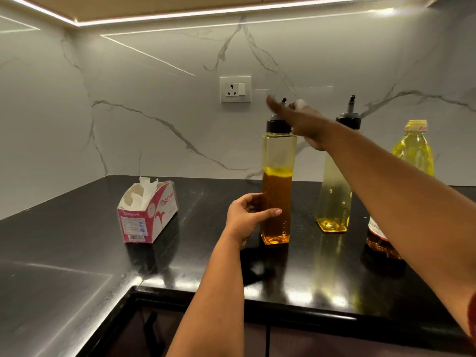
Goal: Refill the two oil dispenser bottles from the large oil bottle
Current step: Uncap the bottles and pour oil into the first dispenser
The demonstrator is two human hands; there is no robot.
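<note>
From the head camera, the left hand (244, 217) holds the lower half of the nearer oil dispenser bottle (277, 186), its grip narrow: thumb across the front face, fingers curled round the far side. This bottle stands upright on the black table (77, 228) and is about half full of amber oil. Above that grip, the right hand (301, 119) reaches over the bottle's black cap (278, 125), fingers gathered at the small pour spout on top; the hand is blurred, so I cannot tell whether its grip truly closes on the spout. To the right of the left hand's grip, partly behind the right forearm, stands the second oil dispenser bottle (333, 202), holding only a little pale yellow oil, its black cap and spout in place. Further right, mostly hidden by that forearm, is the large oil bottle (413, 150), yellow with a yellow cap. Left of the left hand lies an opened tissue box (148, 215) marked ORIGAMI. On the marble wall behind sits a socket plate (235, 89).
</note>
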